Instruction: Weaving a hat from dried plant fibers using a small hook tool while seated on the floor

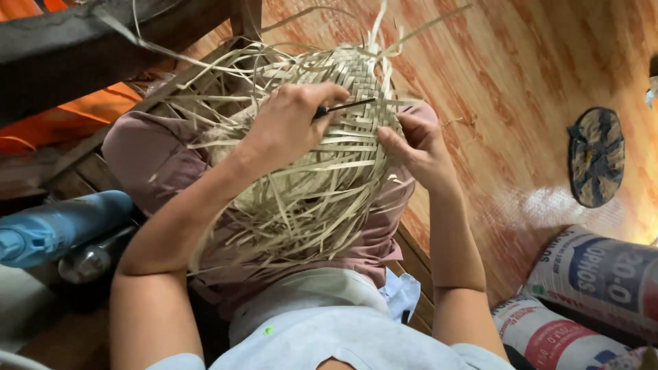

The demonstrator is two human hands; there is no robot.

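On the lap, the half-woven straw piece (322, 137) rested under both hands; the left hand (288, 123) was clenched on a thin dark tool (346, 107) aimed toward two o'clock, while the right hand (418, 151) pinched strips at the woven edge — a tight plaited patch was done, many loose strands hung unwoven; farther off at three o'clock, a round woven mat (596, 157) lay on the floor (521, 82).

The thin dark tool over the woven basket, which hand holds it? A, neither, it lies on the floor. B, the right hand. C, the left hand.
C: the left hand pinches the thin dark tool against the woven basket, while the right hand only presses on the strips beside it.
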